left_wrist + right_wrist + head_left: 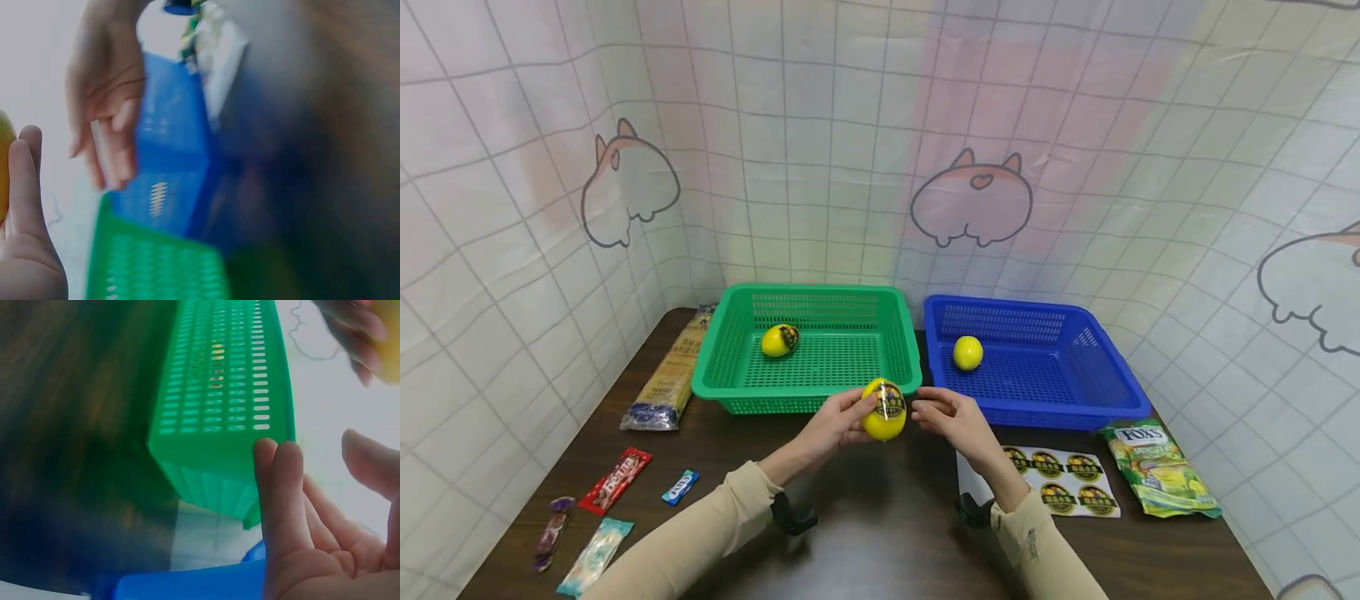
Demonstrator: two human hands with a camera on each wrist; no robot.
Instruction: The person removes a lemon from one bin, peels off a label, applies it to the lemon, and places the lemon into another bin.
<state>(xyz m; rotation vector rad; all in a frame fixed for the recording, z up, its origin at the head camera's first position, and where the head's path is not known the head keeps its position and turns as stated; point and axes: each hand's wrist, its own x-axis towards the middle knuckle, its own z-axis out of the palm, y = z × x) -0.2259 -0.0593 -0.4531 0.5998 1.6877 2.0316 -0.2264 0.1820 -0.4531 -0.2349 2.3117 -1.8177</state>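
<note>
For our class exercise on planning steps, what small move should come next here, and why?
Probably the left hand should carry its labelled yellow fruit over the green basket: the fruit lying there bears a similar label, while the fruit in the blue basket shows none. The right hand holds nothing.

Yellow fruit (882, 417), green basket (838, 358), blue basket (1026, 367)

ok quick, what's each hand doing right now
Left hand: holding a yellow fruit with a dark label.
Right hand: open, holding nothing, fingers just short of the fruit.
</note>
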